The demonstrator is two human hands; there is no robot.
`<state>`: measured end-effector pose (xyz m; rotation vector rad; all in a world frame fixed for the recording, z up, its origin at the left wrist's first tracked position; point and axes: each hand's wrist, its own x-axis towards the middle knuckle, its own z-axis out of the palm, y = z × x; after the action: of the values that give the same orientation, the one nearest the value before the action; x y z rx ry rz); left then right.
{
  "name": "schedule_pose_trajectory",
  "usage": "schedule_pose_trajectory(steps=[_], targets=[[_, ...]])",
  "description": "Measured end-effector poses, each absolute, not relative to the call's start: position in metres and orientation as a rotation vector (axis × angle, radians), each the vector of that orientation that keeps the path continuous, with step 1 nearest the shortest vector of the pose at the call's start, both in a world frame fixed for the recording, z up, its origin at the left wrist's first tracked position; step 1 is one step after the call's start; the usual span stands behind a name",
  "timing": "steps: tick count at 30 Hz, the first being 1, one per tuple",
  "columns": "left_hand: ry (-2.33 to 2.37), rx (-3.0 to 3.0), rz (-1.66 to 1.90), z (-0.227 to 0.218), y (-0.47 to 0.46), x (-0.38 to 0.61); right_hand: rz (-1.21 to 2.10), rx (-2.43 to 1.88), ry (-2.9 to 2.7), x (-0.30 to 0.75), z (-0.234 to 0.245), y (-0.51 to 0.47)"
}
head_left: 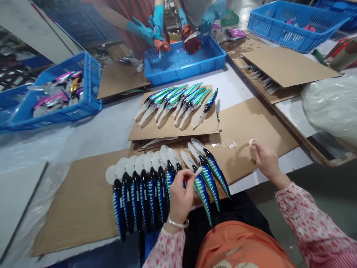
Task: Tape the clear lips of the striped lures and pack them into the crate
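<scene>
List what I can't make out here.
Head view: most of one lure, behind the left hand.
Head view: the pale thing at the right hand, too small to identify.
Head view: shaded lures, partly covered by a cardboard sheet.
Head view: the far-right basket, cut off by the picture's edge.

Blue-and-green fishing lures [143, 190] with black heads and translucent diving lips lie side by side on cardboard [80, 201], lips pointing away; the three rightmost slant. A small white slip [199, 171] is held up near their heads.
</scene>
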<state>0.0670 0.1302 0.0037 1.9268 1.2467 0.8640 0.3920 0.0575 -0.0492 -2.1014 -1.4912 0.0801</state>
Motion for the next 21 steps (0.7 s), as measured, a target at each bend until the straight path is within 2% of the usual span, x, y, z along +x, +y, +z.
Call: schedule_pose_trajectory(steps=[4, 8, 12, 21], targets=[[1.386, 1.788, 0.774, -0.020, 0.172, 0.057, -0.070, -2.158, -1.698, 0.375, -0.047, 0.054], [1.367, 1.791, 0.712, -0.031, 0.196, 0.064, 0.389, -1.847, -1.892, 0.290, -0.041, 0.043], [1.314, 1.817, 0.654, -0.039, 0.204, 0.072, 0.456, -1.957, -1.950, 0.228, -0.051, 0.042], [1.363, 1.866, 0.589, -0.038, 0.192, 0.072, 0.700, -1.755, -1.676, 0.271, -0.064, 0.043]])
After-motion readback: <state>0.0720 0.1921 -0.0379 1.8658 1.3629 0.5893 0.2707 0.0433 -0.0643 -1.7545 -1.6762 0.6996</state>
